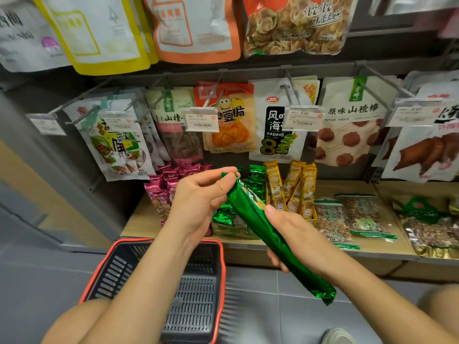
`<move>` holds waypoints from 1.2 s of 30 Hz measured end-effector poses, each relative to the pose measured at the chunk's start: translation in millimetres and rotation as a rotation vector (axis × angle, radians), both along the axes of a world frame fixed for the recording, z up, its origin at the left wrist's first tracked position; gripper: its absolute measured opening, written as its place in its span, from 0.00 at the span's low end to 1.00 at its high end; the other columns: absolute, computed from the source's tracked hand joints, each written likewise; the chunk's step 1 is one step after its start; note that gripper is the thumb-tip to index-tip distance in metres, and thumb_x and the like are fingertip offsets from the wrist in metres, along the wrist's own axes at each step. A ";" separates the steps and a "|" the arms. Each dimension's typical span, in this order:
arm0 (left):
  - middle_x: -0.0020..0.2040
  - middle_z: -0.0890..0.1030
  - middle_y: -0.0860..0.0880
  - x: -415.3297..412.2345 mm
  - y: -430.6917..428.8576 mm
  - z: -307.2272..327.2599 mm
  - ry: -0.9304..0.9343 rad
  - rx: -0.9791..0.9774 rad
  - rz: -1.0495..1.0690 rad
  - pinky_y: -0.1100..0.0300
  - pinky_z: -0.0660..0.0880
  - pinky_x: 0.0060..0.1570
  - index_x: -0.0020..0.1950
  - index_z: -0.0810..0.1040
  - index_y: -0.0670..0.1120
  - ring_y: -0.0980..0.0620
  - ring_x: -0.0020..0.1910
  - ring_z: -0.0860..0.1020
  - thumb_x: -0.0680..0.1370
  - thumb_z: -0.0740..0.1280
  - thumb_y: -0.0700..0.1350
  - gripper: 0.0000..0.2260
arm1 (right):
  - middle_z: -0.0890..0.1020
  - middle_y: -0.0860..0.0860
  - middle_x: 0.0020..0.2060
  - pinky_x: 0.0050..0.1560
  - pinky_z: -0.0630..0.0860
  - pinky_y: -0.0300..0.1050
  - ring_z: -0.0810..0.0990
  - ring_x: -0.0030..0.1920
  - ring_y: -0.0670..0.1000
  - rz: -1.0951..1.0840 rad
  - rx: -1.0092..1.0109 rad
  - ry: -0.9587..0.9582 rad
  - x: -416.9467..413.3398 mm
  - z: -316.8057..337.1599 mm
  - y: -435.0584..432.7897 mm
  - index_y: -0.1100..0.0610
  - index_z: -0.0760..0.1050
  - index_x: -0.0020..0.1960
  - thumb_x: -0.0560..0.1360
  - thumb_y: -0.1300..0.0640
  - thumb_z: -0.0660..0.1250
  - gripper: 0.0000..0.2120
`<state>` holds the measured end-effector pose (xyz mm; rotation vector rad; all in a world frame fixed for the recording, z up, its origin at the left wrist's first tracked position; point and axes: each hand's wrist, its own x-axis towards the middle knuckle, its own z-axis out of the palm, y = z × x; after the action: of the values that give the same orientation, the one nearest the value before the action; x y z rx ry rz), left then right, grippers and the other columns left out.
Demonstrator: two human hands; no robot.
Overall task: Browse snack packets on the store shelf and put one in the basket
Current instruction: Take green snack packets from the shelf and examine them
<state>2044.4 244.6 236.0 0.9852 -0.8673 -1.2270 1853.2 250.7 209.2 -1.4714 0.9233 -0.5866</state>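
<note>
The long green packet point(258, 217) is off the shelf point(332, 188) and held up at a slant between both hands, probably so its printed face can be read before deciding on it. The left hand point(201, 194) pinches the packet's top end between thumb and curled fingers, steadying it from above. The right hand point(298, 237) grips the middle, with the thumb laid across the front and the fingers wrapped underneath, while the lower end juts out free below that hand. Just beyond the left hand's fingertips, more green packets point(257, 175) stand upright on the shelf, with pink packets point(169, 180) to their left and gold packets point(273, 187) above the right hand's thumb. The basket point(134, 240) sits on the floor directly beneath the left forearm, open side up and within easy reach. By my reading the browsing is nearly done; lowering the packet down and to the left would drop it in.
</note>
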 end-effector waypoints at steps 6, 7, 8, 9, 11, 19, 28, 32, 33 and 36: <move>0.42 0.84 0.45 3.7 1.4 -3.2 -0.062 -0.016 0.016 0.63 0.78 0.40 0.44 0.87 0.43 0.52 0.41 0.82 0.67 0.72 0.41 0.08 | 0.79 0.50 0.28 0.28 0.73 0.40 0.77 0.26 0.46 -0.032 -0.142 0.029 0.9 -6.0 0.3 0.44 0.74 0.42 0.73 0.34 0.56 0.17; 0.43 0.85 0.46 4.8 1.6 -3.6 -0.107 -0.012 0.013 0.63 0.78 0.42 0.44 0.87 0.44 0.52 0.43 0.82 0.67 0.72 0.42 0.08 | 0.80 0.47 0.30 0.31 0.73 0.41 0.78 0.29 0.44 -0.058 -0.209 0.063 0.6 -8.3 1.2 0.40 0.74 0.42 0.73 0.33 0.56 0.14; 0.43 0.85 0.47 5.8 2.2 -4.0 -0.184 -0.004 0.010 0.62 0.78 0.44 0.44 0.87 0.47 0.52 0.44 0.83 0.68 0.72 0.45 0.07 | 0.81 0.44 0.33 0.35 0.73 0.42 0.78 0.32 0.43 -0.091 -0.289 0.118 -0.4 -10.6 1.5 0.38 0.75 0.45 0.73 0.32 0.56 0.13; 0.43 0.85 0.50 6.5 3.1 -4.0 -0.276 0.006 -0.002 0.61 0.79 0.44 0.44 0.87 0.50 0.54 0.45 0.82 0.69 0.72 0.48 0.07 | 0.81 0.42 0.36 0.38 0.74 0.46 0.78 0.36 0.43 -0.125 -0.367 0.179 -1.8 -12.8 1.0 0.39 0.75 0.49 0.73 0.32 0.56 0.16; 0.41 0.84 0.53 7.0 4.7 -3.8 -0.397 0.030 -0.042 0.63 0.78 0.38 0.43 0.86 0.53 0.57 0.41 0.81 0.70 0.71 0.53 0.07 | 0.82 0.45 0.39 0.43 0.76 0.53 0.79 0.40 0.46 -0.187 -0.476 0.312 -5.4 -13.7 -0.3 0.44 0.74 0.59 0.71 0.29 0.55 0.25; 0.41 0.86 0.49 0.2 1.8 -4.5 -0.242 -0.036 0.084 0.61 0.79 0.39 0.41 0.87 0.50 0.53 0.41 0.83 0.70 0.71 0.46 0.05 | 0.78 0.43 0.36 0.37 0.75 0.44 0.77 0.35 0.45 -0.130 -0.511 0.397 -10.8 -4.5 -5.6 0.43 0.64 0.52 0.69 0.33 0.67 0.21; 0.48 0.85 0.44 19.2 -3.7 -0.4 0.093 0.035 0.091 0.59 0.80 0.47 0.44 0.86 0.46 0.50 0.48 0.83 0.72 0.70 0.49 0.09 | 0.76 0.46 0.28 0.25 0.73 0.41 0.77 0.24 0.46 -0.009 -0.267 0.226 -12.6 -1.8 -2.1 0.47 0.72 0.48 0.76 0.50 0.69 0.06; 0.48 0.85 0.47 20.8 -1.9 -0.3 -0.149 0.094 0.000 0.59 0.80 0.51 0.49 0.83 0.48 0.52 0.48 0.83 0.71 0.68 0.60 0.17 | 0.75 0.46 0.30 0.31 0.70 0.46 0.74 0.29 0.45 -0.082 -0.592 0.498 -9.4 -9.4 2.9 0.45 0.68 0.47 0.75 0.40 0.65 0.11; 0.45 0.85 0.50 19.9 -1.7 -1.8 -0.195 0.097 0.026 0.60 0.80 0.49 0.47 0.82 0.49 0.53 0.44 0.83 0.72 0.67 0.59 0.15 | 0.74 0.46 0.29 0.31 0.69 0.45 0.73 0.29 0.45 -0.094 -0.630 0.514 -7.5 -10.7 4.8 0.44 0.67 0.49 0.74 0.36 0.62 0.13; 0.39 0.83 0.53 15.2 -3.3 -8.1 -0.195 0.088 0.110 0.62 0.80 0.41 0.45 0.81 0.51 0.56 0.38 0.80 0.77 0.69 0.50 0.05 | 0.75 0.46 0.29 0.31 0.69 0.46 0.74 0.30 0.45 -0.117 -0.658 0.500 -3.8 -13.3 8.1 0.43 0.68 0.54 0.73 0.29 0.49 0.22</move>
<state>2059.6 241.3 227.9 1.2229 -0.9035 -1.0957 1849.5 258.8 195.9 -2.2303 1.2799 -0.6557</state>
